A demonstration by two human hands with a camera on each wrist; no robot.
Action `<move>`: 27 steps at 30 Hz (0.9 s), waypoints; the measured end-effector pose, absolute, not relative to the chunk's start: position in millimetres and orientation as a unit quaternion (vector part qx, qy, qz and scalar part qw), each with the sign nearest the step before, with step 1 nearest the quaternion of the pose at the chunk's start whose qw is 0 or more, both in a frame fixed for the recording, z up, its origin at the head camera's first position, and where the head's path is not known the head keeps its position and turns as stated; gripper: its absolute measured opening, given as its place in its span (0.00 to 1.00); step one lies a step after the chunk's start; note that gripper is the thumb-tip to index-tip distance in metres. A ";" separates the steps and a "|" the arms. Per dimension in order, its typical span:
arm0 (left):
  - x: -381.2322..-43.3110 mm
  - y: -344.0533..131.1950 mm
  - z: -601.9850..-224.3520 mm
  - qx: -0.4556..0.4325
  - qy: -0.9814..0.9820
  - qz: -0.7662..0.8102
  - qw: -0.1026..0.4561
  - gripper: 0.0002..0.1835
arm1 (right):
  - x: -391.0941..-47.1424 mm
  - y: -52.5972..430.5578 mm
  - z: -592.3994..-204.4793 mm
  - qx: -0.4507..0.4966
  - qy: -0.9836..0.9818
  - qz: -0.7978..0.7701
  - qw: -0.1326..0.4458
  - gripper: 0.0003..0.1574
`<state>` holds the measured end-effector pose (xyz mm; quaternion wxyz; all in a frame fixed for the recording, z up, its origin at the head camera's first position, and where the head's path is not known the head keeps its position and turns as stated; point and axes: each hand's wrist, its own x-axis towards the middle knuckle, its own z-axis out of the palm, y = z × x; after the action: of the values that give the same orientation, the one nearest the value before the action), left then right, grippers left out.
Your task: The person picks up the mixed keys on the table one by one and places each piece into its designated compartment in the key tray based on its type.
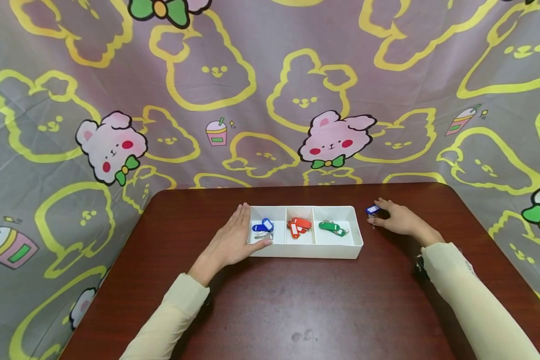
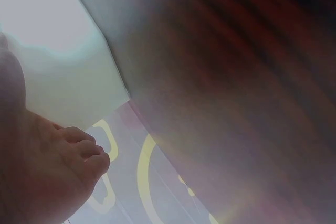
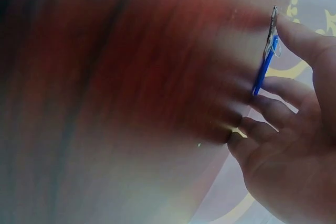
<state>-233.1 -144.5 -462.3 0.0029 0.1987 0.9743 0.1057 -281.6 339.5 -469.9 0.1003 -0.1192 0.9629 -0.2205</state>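
A white three-compartment tray point(image 1: 306, 251) sits on the table. Blue key tags with keys point(image 1: 263, 226) lie in its left compartment, red key tags point(image 1: 299, 226) in the middle one and green key tags point(image 1: 332, 228) in the right one. My left hand point(image 1: 234, 239) rests against the tray's left end, fingers straight, thumb over the front rim. Right of the tray, my right hand point(image 1: 399, 219) has thumb and fingertips at opposite ends of a blue key tag point(image 1: 372, 210). In the right wrist view, the thumb touches the key and the fingers touch the blue tag point(image 3: 265, 69).
The dark reddish-brown table point(image 1: 288, 305) has its rounded back edge close to a patterned curtain point(image 1: 261, 100), which also hangs along both sides. The right wrist's band point(image 1: 420, 267) shows under the sleeve.
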 end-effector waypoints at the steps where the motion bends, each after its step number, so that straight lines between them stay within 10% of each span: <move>1: -232.9 -144.7 -462.2 0.199 0.974 0.106 0.003 0.67 | -281.6 339.5 -470.1 -0.119 0.963 -0.221 0.100 0.53; 27: -232.4 -145.5 -462.5 0.197 0.974 0.115 0.010 0.69 | -282.0 332.0 -469.9 -0.130 0.970 -0.195 0.058 0.37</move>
<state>-232.4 -145.5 -462.5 0.0101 0.1970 0.9736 0.1150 -282.0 332.0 -469.9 0.0583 -0.1302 0.9705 -0.1945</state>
